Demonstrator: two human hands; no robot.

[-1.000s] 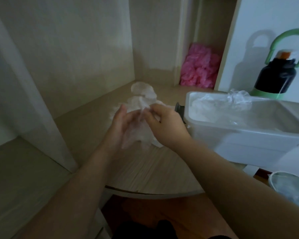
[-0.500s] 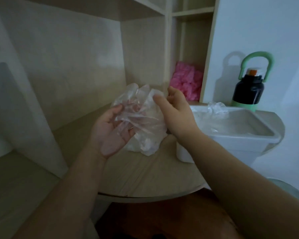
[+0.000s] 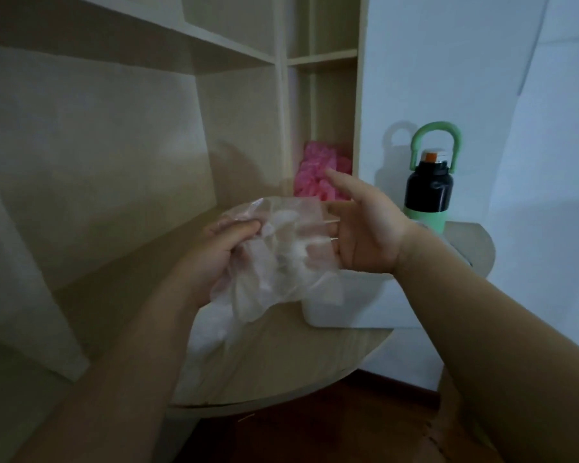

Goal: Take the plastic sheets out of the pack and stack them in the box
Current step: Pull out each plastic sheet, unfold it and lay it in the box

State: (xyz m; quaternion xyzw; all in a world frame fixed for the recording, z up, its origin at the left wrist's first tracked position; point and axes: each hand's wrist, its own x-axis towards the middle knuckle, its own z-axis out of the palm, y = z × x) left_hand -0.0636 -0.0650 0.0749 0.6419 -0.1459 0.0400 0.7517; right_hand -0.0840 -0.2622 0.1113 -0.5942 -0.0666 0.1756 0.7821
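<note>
Above the worktop point(image 3: 281, 355), left hand point(image 3: 221, 248) grips the pack point(image 3: 281, 259); right hand point(image 3: 365, 232), fingers straight, should peel gently toward the box point(image 3: 341, 305).

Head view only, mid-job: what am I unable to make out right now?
- Inside of the box: head view, hidden by the right hand, its forearm and the plastic sheets; no stack visible.
- Sheet count in the left hand grip: head view, crumpled translucent layers blur together.
- The pink bundle: head view, dim and partly behind the right thumb; what it is is unclear.
</note>
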